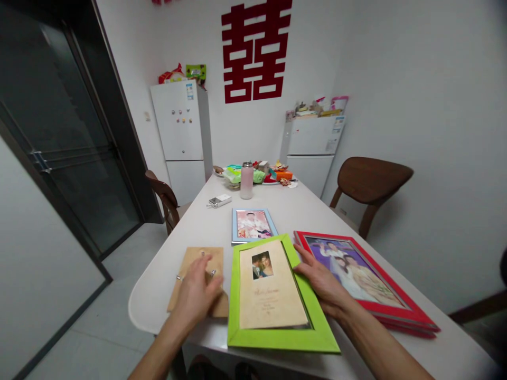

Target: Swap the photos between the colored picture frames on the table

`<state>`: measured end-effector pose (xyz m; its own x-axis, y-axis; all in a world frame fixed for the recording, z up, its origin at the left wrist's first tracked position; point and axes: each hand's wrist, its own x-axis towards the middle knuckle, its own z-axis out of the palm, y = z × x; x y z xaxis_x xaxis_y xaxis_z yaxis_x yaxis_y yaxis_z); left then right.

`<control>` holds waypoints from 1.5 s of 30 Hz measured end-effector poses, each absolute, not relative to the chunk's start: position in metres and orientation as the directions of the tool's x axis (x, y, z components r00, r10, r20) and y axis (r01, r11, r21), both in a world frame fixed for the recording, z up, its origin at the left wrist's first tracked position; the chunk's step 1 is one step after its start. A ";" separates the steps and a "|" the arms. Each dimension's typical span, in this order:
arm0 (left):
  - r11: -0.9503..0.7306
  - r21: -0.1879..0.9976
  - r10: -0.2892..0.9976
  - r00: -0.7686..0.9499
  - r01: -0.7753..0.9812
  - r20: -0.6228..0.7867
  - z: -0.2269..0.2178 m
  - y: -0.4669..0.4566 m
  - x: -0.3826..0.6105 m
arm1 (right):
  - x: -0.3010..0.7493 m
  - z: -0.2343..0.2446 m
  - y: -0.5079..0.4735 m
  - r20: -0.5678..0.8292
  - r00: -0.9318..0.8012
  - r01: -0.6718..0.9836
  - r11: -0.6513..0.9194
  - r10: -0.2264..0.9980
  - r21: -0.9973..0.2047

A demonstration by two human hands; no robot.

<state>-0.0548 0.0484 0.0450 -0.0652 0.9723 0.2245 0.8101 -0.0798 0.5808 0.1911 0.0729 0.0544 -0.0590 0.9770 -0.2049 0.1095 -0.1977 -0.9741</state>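
My right hand (pixel 322 282) grips the right side of a lime-green picture frame (pixel 235 295), thumb on its face. The frame is tilted at the table's near edge. Inside it shows a cream printed sheet (pixel 273 306) with a small couple photo, sitting slightly askew, with a dark gap along its right side. My left hand (pixel 200 287) is over a brown backing board (pixel 186 258) with small metal clips, thumb and fingers apart. Whether its fingertips touch the board is hard to see. Behind the green frame lies a light-blue picture frame (pixel 234 224) with a pink photo.
Red picture frames (pixel 396 311) are stacked at the right on the white table (pixel 190 227). Farther back are a small silver-white device (pixel 220 200), a pink bottle (pixel 246 182) and colourful packets (pixel 233 174). Wooden chairs (pixel 368 179) flank the table.
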 end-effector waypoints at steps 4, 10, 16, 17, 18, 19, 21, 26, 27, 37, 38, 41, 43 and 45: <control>-0.456 0.669 0.888 0.345 0.587 0.303 0.049 0.023 0.021 | 0.187 0.061 0.067 -0.190 -0.065 -0.022 -0.192 0.980 -0.981; -0.645 0.570 0.763 0.389 0.510 0.516 0.061 0.013 0.041 | 0.192 0.055 0.076 -0.136 -0.061 0.171 -0.124 0.989 -0.978; -0.398 0.729 0.844 -0.088 0.557 0.529 0.073 0.016 -0.015 | 0.196 0.038 0.085 0.074 0.006 0.842 0.035 0.997 -0.538; -0.338 0.777 0.864 -0.152 0.531 0.480 0.072 0.017 -0.026 | 0.195 0.035 0.085 0.091 -0.015 0.884 0.056 0.996 -0.464; -0.280 0.821 0.884 -0.201 0.497 0.423 0.069 0.017 -0.036 | 0.194 0.033 0.084 0.097 -0.038 0.911 0.074 0.995 -0.405; -0.229 0.858 0.901 -0.234 0.459 0.365 0.065 0.017 -0.045 | 0.193 0.031 0.084 0.097 -0.059 0.930 0.090 0.994 -0.357; -0.154 0.908 0.924 -0.270 0.391 0.272 0.053 0.018 -0.061 | 0.190 0.026 0.084 0.089 -0.081 0.954 0.104 0.993 -0.282; -0.076 0.938 0.949 -0.265 0.337 0.172 0.019 0.022 -0.083 | 0.187 0.017 0.085 0.074 -0.094 0.982 0.105 0.993 -0.156; -0.068 0.931 0.951 -0.258 0.360 0.169 0.014 0.022 -0.084 | 0.187 0.016 0.085 0.073 -0.097 0.984 0.107 0.993 -0.144; -0.036 0.641 0.974 -0.117 0.767 0.195 0.015 0.014 -0.085 | 0.186 0.018 0.083 0.117 -0.114 0.979 0.131 0.987 -0.156; -0.040 0.599 0.976 -0.097 0.800 0.196 0.016 0.014 -0.086 | 0.183 0.020 0.082 0.163 -0.119 0.970 0.149 0.979 -0.190; -0.065 0.476 0.968 -0.061 0.877 0.244 0.019 0.012 -0.084 | 0.166 0.023 0.078 0.239 -0.114 0.863 0.216 0.964 -0.456; -0.136 0.418 0.953 0.003 0.898 0.304 0.020 0.011 -0.079 | 0.149 0.022 0.077 0.124 -0.088 0.661 0.152 0.988 -0.735; -0.254 0.397 0.935 0.119 0.882 0.333 0.020 0.008 -0.069 | 0.130 0.019 0.078 -0.067 -0.124 0.369 -0.016 0.990 -0.929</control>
